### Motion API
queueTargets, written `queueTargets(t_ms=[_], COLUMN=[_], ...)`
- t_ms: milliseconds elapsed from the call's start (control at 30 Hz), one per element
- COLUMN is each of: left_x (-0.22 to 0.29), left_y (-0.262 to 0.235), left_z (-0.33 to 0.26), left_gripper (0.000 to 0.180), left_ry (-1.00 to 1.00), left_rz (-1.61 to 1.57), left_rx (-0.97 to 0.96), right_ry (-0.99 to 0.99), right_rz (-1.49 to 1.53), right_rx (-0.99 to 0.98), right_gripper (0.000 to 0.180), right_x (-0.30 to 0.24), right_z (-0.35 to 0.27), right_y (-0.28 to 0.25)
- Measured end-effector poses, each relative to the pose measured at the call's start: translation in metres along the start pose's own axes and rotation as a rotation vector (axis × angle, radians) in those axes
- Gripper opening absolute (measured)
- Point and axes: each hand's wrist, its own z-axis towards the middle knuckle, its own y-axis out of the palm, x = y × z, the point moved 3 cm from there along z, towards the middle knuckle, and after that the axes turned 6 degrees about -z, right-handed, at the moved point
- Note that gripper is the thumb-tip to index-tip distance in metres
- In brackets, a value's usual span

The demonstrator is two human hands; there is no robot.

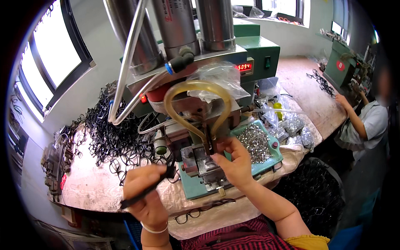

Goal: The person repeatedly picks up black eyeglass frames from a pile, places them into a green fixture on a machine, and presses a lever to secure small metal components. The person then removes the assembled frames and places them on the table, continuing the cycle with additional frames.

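Note:
My left hand (146, 193), smeared by motion, is closed round a long black eyeglass part (146, 192) in front of the machine's left side. One end of that part points toward the metal fixture (205, 163). My right hand (236, 162) has its thumb and forefinger pinched together at the dark tip of the press machine (208, 146), just above the fixture. Whatever lies between those fingertips is too small to make out. A yellowish looped tube (196, 84) runs down to this tip. Below my hands, black eyeglasses (194, 213) rest on the pale cloth at the table's front edge.
A tangled heap of black eyeglass frames (114, 131) covers the table's left. Small metal pieces (255, 143) fill a green tray (273, 160) right of the fixture, beside clear bags (293, 125). A dark bin (310, 187) stands lower right. Another person (371, 125) works far right.

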Motion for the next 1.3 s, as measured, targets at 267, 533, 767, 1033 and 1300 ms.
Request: queueTargets(t_ms=[267,533,767,1033,1300], left_x=[-0.032,-0.027,-0.019,-0.034,-0.029], left_y=[0.005,0.007,0.038,0.038,-0.008], left_z=[0.009,0.008,-0.037,-0.045,-0.074], left_gripper=[0.014,0.012,0.025,0.03,0.029], left_ry=[0.037,-0.04,0.211,0.174,0.094], left_rz=[-0.022,-0.057,0.268,0.137,0.644], left_rx=[0.086,0.075,-0.521,-0.585,-0.079], right_ry=[0.184,0.273,-0.15,-0.107,-0.244], right_rz=[0.276,0.267,-0.53,-1.233,-1.281], right_rx=[-0.027,-0.026,-0.044,0.1,0.143], right_gripper=[0.045,0.05,0.039,0.029,0.008], right_x=[-0.013,-0.035,-0.039,0.003,0.03], right_z=[-0.002,-0.007,-0.004,-0.06,-0.024], right_y=[0.008,0.01,-0.052,-0.144,-0.111])
